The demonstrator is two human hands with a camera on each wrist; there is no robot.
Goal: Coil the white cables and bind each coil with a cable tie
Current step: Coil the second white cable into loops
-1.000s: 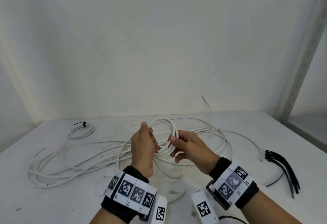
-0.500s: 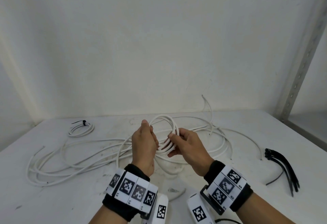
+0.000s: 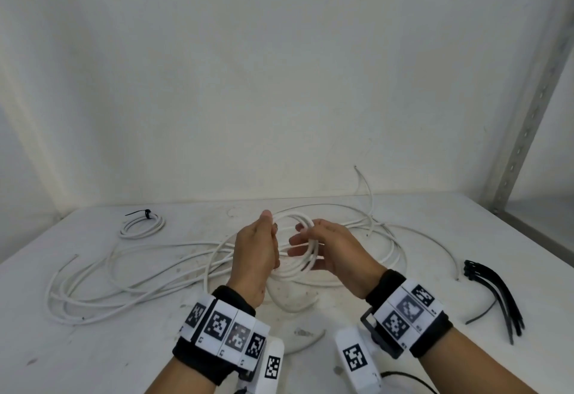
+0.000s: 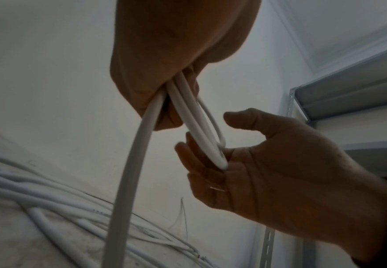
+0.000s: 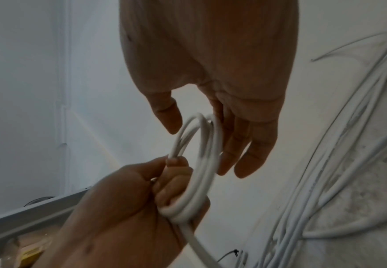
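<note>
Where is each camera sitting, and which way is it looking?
Head: worn on the head, looks forward and down at the table; both hands and wristbands show.
Left wrist: sits under the left hand, looks along it at the coil and right hand.
Right wrist: sits under the right hand, looks along it at the left hand gripping the coil.
All three share the coil and both hands.

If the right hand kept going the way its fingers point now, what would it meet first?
Probably the left hand: the right hand points leftward across the coil it already touches. Depth between them is unclear.
</note>
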